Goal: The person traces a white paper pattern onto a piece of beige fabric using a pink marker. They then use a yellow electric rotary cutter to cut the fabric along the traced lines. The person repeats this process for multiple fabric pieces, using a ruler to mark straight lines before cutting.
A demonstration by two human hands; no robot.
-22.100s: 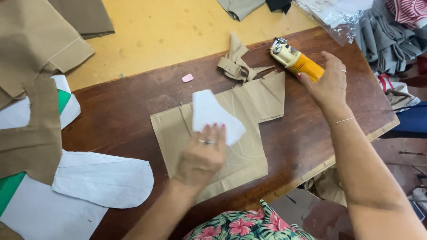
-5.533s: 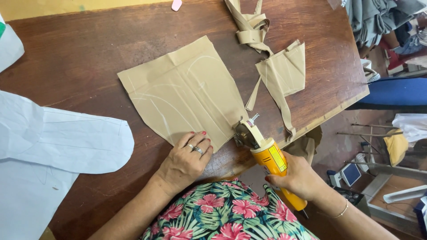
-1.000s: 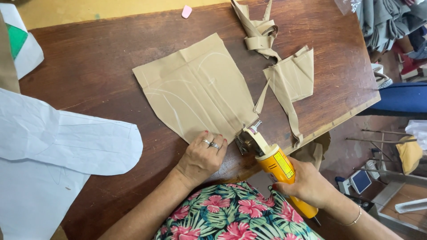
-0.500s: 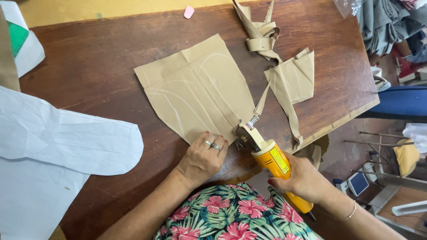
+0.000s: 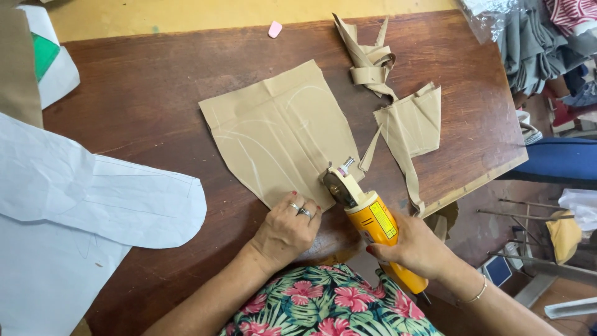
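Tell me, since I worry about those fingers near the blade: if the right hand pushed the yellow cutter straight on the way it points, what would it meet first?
The right hand aims the yellow cutter up-left, so it would probably meet the tan fabric piece first. The left hand lies just left of that line.

white paper patterns (image 5: pixel 93 199), pink chalk (image 5: pixel 275 28)

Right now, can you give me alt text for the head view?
The right hand holds a yellow cutter at the edge of tan fabric marked with chalk lines; the left hand presses it onto the table.
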